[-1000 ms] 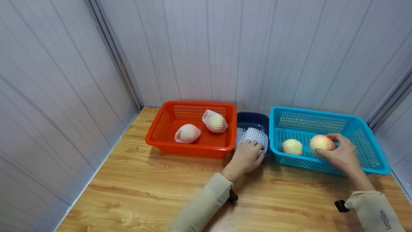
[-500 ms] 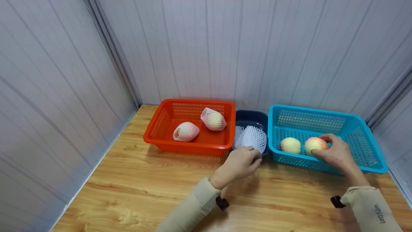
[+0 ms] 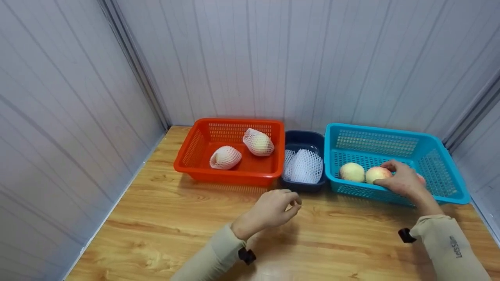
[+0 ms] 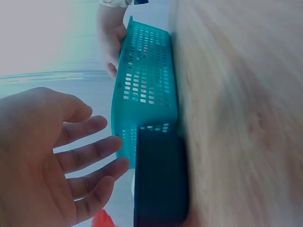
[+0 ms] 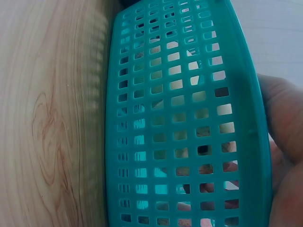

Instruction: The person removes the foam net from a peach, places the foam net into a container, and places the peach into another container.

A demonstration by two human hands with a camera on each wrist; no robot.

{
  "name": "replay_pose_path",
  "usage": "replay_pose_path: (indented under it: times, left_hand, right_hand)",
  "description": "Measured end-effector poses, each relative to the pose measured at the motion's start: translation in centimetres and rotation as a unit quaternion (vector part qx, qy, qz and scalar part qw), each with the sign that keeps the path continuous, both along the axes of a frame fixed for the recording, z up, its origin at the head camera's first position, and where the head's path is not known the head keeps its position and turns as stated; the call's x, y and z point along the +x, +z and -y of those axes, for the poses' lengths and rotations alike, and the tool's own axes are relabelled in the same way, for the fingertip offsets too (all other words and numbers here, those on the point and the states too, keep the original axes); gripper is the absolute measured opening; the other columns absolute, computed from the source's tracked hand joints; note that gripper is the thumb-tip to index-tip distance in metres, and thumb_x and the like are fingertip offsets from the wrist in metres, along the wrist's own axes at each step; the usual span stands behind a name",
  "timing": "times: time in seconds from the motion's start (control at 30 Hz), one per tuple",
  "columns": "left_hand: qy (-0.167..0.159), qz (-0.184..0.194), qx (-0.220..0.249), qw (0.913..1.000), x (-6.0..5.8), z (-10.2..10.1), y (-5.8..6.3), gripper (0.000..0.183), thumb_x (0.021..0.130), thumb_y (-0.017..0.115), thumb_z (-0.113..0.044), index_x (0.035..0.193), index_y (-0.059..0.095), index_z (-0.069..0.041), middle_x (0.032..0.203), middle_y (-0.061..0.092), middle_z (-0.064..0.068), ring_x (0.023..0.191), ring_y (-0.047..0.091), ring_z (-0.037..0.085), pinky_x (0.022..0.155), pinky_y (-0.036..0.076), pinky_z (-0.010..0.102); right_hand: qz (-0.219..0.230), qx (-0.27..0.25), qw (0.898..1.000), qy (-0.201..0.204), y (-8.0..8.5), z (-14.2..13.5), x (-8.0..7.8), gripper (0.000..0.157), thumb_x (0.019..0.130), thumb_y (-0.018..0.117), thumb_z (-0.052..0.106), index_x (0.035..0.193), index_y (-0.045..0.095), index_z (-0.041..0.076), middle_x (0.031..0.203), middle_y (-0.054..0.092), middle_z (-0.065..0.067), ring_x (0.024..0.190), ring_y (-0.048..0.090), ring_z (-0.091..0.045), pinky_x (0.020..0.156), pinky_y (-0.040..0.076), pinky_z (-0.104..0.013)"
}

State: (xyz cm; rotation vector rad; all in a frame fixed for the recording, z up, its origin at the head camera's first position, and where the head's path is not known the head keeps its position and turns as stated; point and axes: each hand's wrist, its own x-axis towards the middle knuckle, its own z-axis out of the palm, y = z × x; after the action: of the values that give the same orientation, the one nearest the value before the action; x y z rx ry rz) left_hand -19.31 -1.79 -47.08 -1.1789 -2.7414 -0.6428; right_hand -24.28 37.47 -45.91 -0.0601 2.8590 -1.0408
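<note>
Inside the blue basket (image 3: 441, 156), my right hand (image 3: 404, 180) holds a peach (image 3: 377, 175) between thumb and fingers. Another pale peach (image 3: 352, 172) sits right beside it on the left. Part of a reddish peach (image 3: 421, 179) shows behind the hand. My left hand (image 3: 273, 208) hovers over the table in front of the dark blue basin (image 3: 304, 136), its fingers loosely bent around nothing; the left wrist view shows that palm (image 4: 42, 156) bare. White foam nets (image 3: 306, 167) lie in the basin. The basket wall (image 5: 184, 118) covers most of the right wrist view.
An orange basket (image 3: 230, 177) stands left of the basin, holding two peaches in foam nets, one in front (image 3: 225, 157) and one behind (image 3: 258, 142). The containers stand in a row on a wooden table (image 3: 164, 218), near a panelled wall (image 3: 234, 58).
My left hand has drawn back from the foam nets, toward the lower left. The right hand has moved its peach slightly left, beside the other one. A reddish peach has come into sight behind that hand.
</note>
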Motion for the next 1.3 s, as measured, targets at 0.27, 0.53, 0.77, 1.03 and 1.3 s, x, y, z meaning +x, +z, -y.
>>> replay_pose_path:
  times: [0.27, 0.53, 0.77, 1.03, 1.3]
  left_hand:
    - [-0.002, 0.052, 0.001, 0.9986, 0.7, 2.2, -0.4, 0.015, 0.096, 0.059, -0.024, 0.102, 0.07, -0.016, 0.09, 0.065, -0.008, 0.08, 0.059, 0.005, 0.072, 0.049, 0.023]
    - [-0.013, 0.097, 0.013, 0.9951, 1.4, 3.2, -1.0, 0.015, 0.096, 0.058, -0.022, 0.1, 0.071, -0.014, 0.088, 0.064, -0.008, 0.079, 0.057, 0.003, 0.071, 0.048, 0.019]
    - [-0.028, 0.108, 0.003, 0.9937, 1.9, 3.5, -1.7, 0.015, 0.096, 0.058, -0.02, 0.099, 0.071, -0.014, 0.088, 0.064, -0.008, 0.08, 0.057, 0.002, 0.072, 0.048, 0.019]
    - [-0.033, 0.101, 0.009, 0.9942, 2.0, 3.4, -1.8, 0.015, 0.096, 0.057, -0.02, 0.098, 0.071, -0.014, 0.087, 0.064, -0.009, 0.079, 0.056, 0.002, 0.072, 0.047, 0.018]
    - [-0.033, 0.099, 0.002, 0.9945, 2.2, 3.6, -1.7, 0.015, 0.096, 0.058, -0.019, 0.098, 0.072, -0.014, 0.086, 0.064, -0.009, 0.078, 0.056, 0.001, 0.071, 0.047, 0.017]
  right_hand:
    - [0.035, -0.014, 0.999, 0.021, 0.4, -0.1, -0.9, 0.067, 0.086, 0.071, 0.03, 0.132, 0.041, -0.008, 0.125, 0.045, -0.035, 0.102, 0.051, -0.042, 0.075, 0.049, -0.045]
    - [0.062, -0.001, 0.998, 0.027, 0.0, -0.3, -1.7, 0.061, 0.088, 0.07, 0.025, 0.128, 0.042, -0.012, 0.119, 0.047, -0.037, 0.098, 0.052, -0.042, 0.074, 0.049, -0.045]
    - [0.07, 0.006, 0.997, 0.029, -0.3, 0.0, -1.9, 0.059, 0.087, 0.07, 0.025, 0.125, 0.044, -0.012, 0.115, 0.049, -0.035, 0.092, 0.053, -0.037, 0.072, 0.048, -0.041]
    - [0.074, 0.019, 0.996, 0.035, 0.0, -0.1, -1.7, 0.071, 0.087, 0.07, 0.029, 0.131, 0.037, -0.016, 0.121, 0.044, -0.039, 0.099, 0.052, -0.045, 0.076, 0.048, -0.049]
    - [0.08, 0.026, 0.996, 0.04, 0.6, 0.0, -1.4, 0.086, 0.088, 0.069, 0.04, 0.137, 0.029, -0.018, 0.124, 0.04, -0.041, 0.103, 0.05, -0.047, 0.075, 0.048, -0.048]
